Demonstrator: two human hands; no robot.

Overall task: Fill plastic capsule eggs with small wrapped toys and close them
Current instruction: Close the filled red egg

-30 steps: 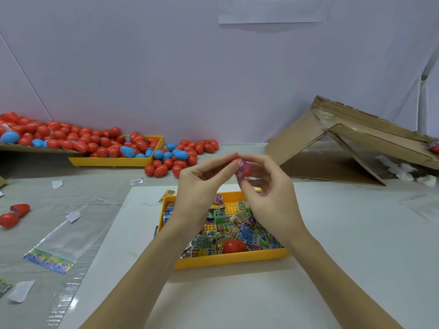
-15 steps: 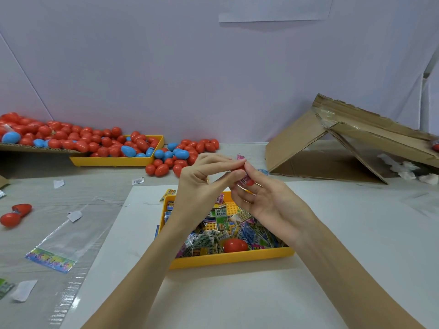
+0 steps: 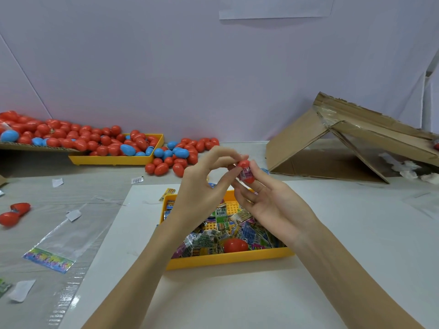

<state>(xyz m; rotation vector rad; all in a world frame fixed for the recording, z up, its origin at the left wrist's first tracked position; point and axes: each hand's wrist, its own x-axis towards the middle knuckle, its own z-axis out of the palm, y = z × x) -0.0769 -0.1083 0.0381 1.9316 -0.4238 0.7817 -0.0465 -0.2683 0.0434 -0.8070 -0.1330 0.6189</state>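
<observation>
A red capsule egg is held in the air above the yellow tray between both hands, its two halves apart. A small pink wrapped toy sits between the halves. My right hand grips the lower half from below. My left hand pinches the upper half with thumb and forefinger. The tray holds several wrapped toys and one closed red egg.
A second yellow tray at the back left overflows with red and blue eggs. A folded cardboard box lies at the back right. An open red egg and clear plastic bags lie on the left.
Both hands have stayed above the tray. The red egg halves now show more plainly around the pink toy, and my right hand has turned palm-up beneath it.
</observation>
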